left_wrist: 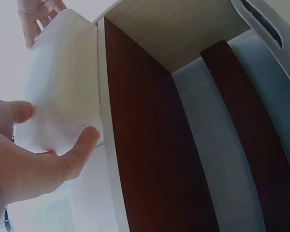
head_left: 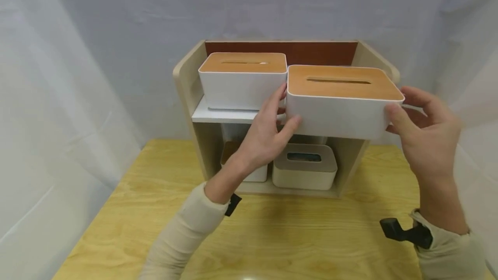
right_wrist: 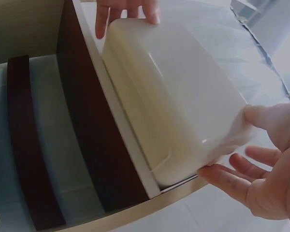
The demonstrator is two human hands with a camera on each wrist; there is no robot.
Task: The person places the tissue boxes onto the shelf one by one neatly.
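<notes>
A white tissue box (head_left: 342, 118) with a wood-coloured slotted lid is at the upper shelf's right half, its front jutting past the shelf edge. My left hand (head_left: 264, 137) grips its left end, thumb low on the front face. At the opposite end my right hand (head_left: 432, 133) holds the corner, with the thumb on the front and the fingers behind. Both wrist views show the box from below, close over the shelf edge. A matching tissue box (head_left: 243, 87) stands to its left on the upper shelf, right beside my left fingers.
The small two-tier shelf unit (head_left: 187, 81) stands on a wooden table (head_left: 155, 211). On its lower level sit a tissue box with a greyish-brown lid (head_left: 305, 178) and another white box (head_left: 256, 174), partly hidden by my left arm. White sheeting (head_left: 116, 25) hangs behind and at the sides.
</notes>
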